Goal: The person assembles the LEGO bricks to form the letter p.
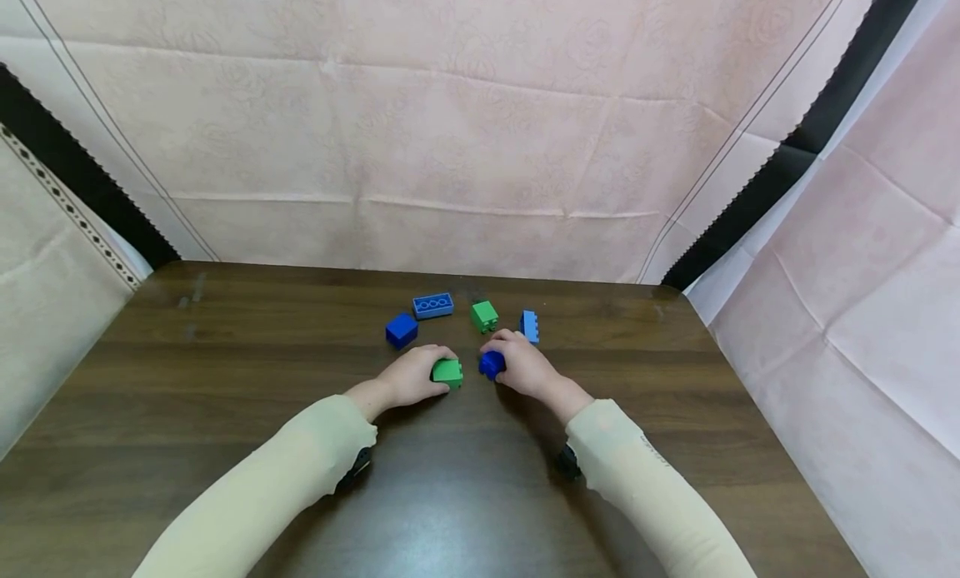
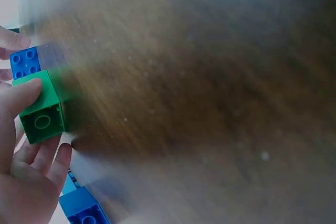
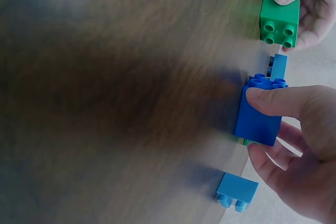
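Look, a green four-stud block (image 1: pixel 447 373) sits sideways, pinched in the left hand (image 1: pixel 408 378); near but apart, a dark blue block (image 1: pixel 492 364), right hand (image 1: pixel 527 370) gripping it, turns its four studs toward the green!

In the head view, the table (image 1: pixel 420 511) has a brown, wood-grained surface. On it lies a green block (image 1: pixel 484 316); left of this block is a studded blue brick (image 1: pixel 432 306), farther left a dark blue block (image 1: pixel 401 331), and on its right a light blue brick (image 1: pixel 529 326).
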Motion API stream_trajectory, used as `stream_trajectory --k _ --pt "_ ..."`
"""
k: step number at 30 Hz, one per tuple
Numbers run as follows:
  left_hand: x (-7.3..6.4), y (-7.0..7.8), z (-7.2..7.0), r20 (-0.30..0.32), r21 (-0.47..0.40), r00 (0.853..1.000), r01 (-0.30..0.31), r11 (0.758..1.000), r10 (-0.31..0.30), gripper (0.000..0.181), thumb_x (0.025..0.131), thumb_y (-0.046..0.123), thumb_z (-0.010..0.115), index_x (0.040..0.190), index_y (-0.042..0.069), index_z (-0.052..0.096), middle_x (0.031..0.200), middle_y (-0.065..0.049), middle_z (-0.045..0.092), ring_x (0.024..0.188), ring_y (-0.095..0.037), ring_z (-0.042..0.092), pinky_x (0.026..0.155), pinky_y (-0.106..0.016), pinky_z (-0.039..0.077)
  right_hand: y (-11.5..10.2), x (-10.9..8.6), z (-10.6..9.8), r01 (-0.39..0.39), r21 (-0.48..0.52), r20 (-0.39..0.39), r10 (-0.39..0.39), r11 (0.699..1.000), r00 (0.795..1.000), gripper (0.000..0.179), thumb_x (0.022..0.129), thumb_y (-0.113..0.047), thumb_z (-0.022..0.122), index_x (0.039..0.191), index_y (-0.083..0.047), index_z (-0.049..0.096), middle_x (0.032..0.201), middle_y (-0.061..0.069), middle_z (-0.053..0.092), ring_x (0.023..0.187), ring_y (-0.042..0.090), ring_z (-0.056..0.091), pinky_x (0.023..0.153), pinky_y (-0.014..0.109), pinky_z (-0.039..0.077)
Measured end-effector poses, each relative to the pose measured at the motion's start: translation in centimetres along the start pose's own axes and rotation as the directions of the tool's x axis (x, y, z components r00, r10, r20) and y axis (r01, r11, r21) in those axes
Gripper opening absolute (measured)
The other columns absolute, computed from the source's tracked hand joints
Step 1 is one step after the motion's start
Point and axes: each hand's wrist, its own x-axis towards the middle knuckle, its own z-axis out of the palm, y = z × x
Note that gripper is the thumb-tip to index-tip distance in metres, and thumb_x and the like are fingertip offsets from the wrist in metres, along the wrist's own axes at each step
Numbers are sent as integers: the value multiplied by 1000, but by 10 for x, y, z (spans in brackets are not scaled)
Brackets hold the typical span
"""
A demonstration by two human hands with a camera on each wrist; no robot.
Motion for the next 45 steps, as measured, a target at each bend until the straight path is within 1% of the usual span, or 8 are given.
stream_trajectory --k 9,15,22,26,30,34,40,45 --pt "-2 -2 4 -39 -34 999 -20 999 19 36 82 14 71 115 6 58 109 -7 62 97 -20 54 90 -40 47 3 -2 -2 6 13 -35 -6 1000 999 37 76 -5 76 111 -6 62 117 11 60 114 29 53 95 46 48" --pt "-3 -4 2 -44 -67 999 -4 998 1 35 82 13 71 113 9 57 107 -6 62 94 -17 54 88 -38 48 8 -5 -4 -36 128 -76 46 991 996 38 77 -11 76 112 -6 61 118 12 61 112 28 57 95 47 47" --pt "-7 -4 -2 -37 -132 999 21 991 -26 34 80 12 72 108 10 52 103 -6 61 88 -15 54 82 -34 50 14 -17 -10 -101 274 -98 132 957 986 37 78 -13 75 112 -10 59 114 13 62 102 28 58 85 44 52" --pt "-9 -2 -3 -35 -169 999 9 986 -16 34 79 11 73 105 10 50 104 -9 61 87 -15 56 82 -34 51 14 -24 -14 -116 337 -110 162 934 981 37 79 -14 75 111 -10 59 111 14 63 94 27 59 81 42 53" --pt "-13 -1 -1 -31 -193 999 -31 981 25 34 79 11 74 103 11 50 104 -9 62 90 -16 57 85 -37 50 15 -31 -18 -121 386 -110 177 914 978 37 79 -15 75 112 -8 58 111 15 63 95 27 60 85 44 53" --pt "-16 -3 2 -35 -208 998 -59 976 53 34 78 13 75 101 12 51 104 -8 64 94 -17 58 87 -39 50 18 -37 -19 -102 414 -122 166 904 979 37 79 -15 75 110 -6 58 105 15 65 91 25 61 82 40 54" --pt "-17 -2 6 -25 -256 998 -63 965 58 32 78 10 74 100 11 51 104 -8 65 95 -17 59 86 -38 51 23 -42 -22 -105 481 -125 186 870 975 35 79 -16 74 109 -6 58 99 13 66 86 20 59 78 34 54" --pt "-16 3 9 -11 -278 999 -45 960 43 32 78 7 74 100 9 51 102 -8 65 94 -17 59 87 -38 51 25 -45 -24 -116 512 -129 209 851 969 39 81 -20 73 112 -4 57 103 13 66 90 20 60 80 34 54"
